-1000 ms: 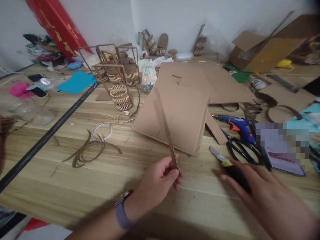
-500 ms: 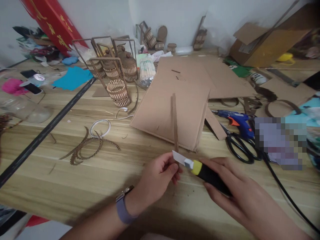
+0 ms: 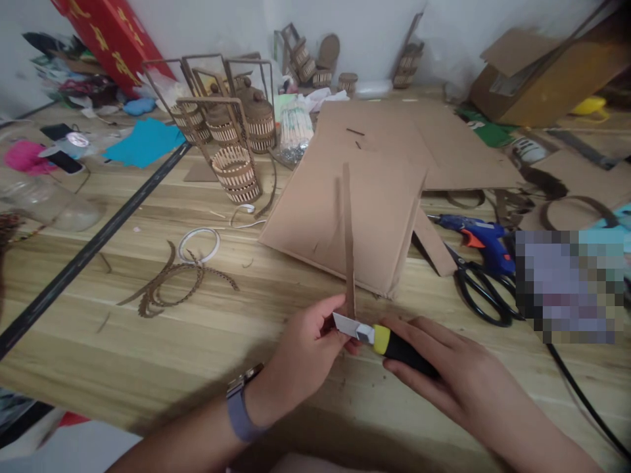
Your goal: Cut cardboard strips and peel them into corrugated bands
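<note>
My left hand [image 3: 310,341], with a watch on its wrist, pinches the near end of a narrow cardboard strip [image 3: 349,243]. The strip points away from me over a large cardboard sheet [image 3: 384,217]. In my right hand [image 3: 444,368] is a utility knife [image 3: 401,348] with a black and yellow handle. Its bare blade lies across the strip's near end, close to my left thumb. Whether the blade's edge is in the cardboard I cannot tell.
Black scissors [image 3: 483,292] and a blue glue gun [image 3: 480,236] lie to the right. Curled cardboard strips [image 3: 172,289] and a white tape ring [image 3: 198,245] are at left. Small handled baskets [image 3: 236,174] stand behind. A cardboard box [image 3: 537,79] is at the back right.
The knife and my right hand have shifted slightly left and nearer to me, so the blade sits lower by my left thumb. My left hand still pinches the strip.
</note>
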The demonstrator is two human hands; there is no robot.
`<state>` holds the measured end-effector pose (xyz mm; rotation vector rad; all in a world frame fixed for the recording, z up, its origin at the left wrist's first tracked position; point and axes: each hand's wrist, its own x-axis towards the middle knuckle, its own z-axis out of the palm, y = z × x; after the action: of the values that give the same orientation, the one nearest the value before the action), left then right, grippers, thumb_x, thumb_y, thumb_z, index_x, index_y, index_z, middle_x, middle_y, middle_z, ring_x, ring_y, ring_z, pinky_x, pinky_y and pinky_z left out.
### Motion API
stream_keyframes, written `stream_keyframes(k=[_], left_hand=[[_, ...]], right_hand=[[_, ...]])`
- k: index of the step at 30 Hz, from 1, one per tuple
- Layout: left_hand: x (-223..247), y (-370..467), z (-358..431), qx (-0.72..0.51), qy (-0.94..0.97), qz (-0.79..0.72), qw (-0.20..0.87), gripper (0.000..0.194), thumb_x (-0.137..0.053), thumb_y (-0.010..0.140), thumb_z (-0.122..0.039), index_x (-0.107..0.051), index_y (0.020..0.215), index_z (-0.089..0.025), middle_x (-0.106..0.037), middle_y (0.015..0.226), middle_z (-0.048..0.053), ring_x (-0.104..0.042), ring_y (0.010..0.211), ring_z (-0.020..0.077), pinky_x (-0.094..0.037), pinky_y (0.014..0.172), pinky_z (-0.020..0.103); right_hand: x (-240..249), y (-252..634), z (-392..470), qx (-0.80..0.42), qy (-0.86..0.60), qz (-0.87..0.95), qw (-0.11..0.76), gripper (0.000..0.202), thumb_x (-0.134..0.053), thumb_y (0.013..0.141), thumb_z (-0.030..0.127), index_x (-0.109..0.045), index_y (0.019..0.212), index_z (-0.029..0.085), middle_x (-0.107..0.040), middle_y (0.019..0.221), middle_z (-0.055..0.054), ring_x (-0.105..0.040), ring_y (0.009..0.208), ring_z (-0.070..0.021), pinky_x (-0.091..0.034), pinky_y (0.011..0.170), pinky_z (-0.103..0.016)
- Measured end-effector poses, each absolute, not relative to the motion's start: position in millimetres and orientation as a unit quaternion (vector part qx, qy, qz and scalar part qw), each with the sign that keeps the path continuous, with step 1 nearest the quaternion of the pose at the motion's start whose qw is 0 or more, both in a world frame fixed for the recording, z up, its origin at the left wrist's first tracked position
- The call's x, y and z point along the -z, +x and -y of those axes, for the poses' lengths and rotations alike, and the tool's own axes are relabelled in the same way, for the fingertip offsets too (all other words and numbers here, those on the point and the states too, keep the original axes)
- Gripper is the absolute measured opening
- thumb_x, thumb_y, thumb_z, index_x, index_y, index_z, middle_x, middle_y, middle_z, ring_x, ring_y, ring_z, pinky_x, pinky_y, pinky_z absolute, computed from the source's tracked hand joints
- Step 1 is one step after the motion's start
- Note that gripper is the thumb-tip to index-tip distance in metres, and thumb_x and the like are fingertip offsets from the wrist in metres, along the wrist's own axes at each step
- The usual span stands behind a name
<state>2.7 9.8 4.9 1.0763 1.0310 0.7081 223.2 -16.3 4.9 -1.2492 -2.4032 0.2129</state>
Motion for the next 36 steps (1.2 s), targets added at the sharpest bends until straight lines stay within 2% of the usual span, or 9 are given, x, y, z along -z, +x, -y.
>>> stream_keyframes(k=[10,19,23,29,36], left_hand=[[-4.4,3.9,-9.9,-0.333,0.429,-0.423,0.725,0.020,-0.063,0.084,-0.020,-0.067,0.103,-0.014,-0.066,0.074,0.000,-0.062,0.066,0.0113,-0.051,0.068,0.024],[-1.7,3.0,-8.3,-0.341,0.419,-0.401,0.740,0.033,-0.066,0.083,-0.026,-0.065,0.114,-0.012,-0.065,0.076,0.001,-0.063,0.069,0.0129,-0.052,0.065,0.026],[-2.0,1.6,-8.1,-0.330,0.418,-0.406,0.743,0.041,-0.068,0.082,-0.028,-0.063,0.119,-0.010,-0.065,0.077,0.001,-0.063,0.069,0.0135,-0.052,0.066,0.027],[-2.1,-0.3,-8.6,-0.310,0.421,-0.410,0.747,0.050,-0.069,0.084,-0.032,-0.059,0.128,-0.010,-0.066,0.079,0.003,-0.064,0.071,0.0144,-0.052,0.067,0.028],[-7.3,0.7,-8.8,-0.332,0.407,-0.390,0.756,0.038,-0.071,0.081,-0.033,-0.066,0.112,-0.012,-0.063,0.079,0.002,-0.061,0.068,0.0122,-0.050,0.063,0.025]], right_hand=[[-6.1,228.3,16.5,-0.079,-0.462,0.857,0.214,0.034,-0.049,0.099,0.043,-0.063,0.123,0.023,-0.073,0.088,-0.006,-0.073,0.070,-0.0187,-0.058,0.058,-0.028],[-6.5,236.3,15.3,-0.053,-0.441,0.873,0.200,0.033,-0.048,0.100,0.044,-0.057,0.125,0.023,-0.071,0.088,-0.004,-0.072,0.070,-0.0164,-0.056,0.059,-0.025],[-7.3,237.1,13.0,-0.027,-0.435,0.873,0.220,0.033,-0.045,0.102,0.044,-0.060,0.122,0.022,-0.072,0.085,-0.004,-0.071,0.066,-0.0162,-0.054,0.056,-0.025],[-7.0,240.7,11.7,-0.054,-0.434,0.872,0.220,0.033,-0.052,0.098,0.043,-0.063,0.122,0.023,-0.071,0.083,-0.003,-0.070,0.066,-0.0163,-0.054,0.056,-0.025],[0.1,253.4,11.3,-0.063,-0.472,0.853,0.214,0.037,-0.051,0.098,0.045,-0.063,0.127,0.025,-0.071,0.088,-0.006,-0.071,0.073,-0.0200,-0.056,0.062,-0.029]])
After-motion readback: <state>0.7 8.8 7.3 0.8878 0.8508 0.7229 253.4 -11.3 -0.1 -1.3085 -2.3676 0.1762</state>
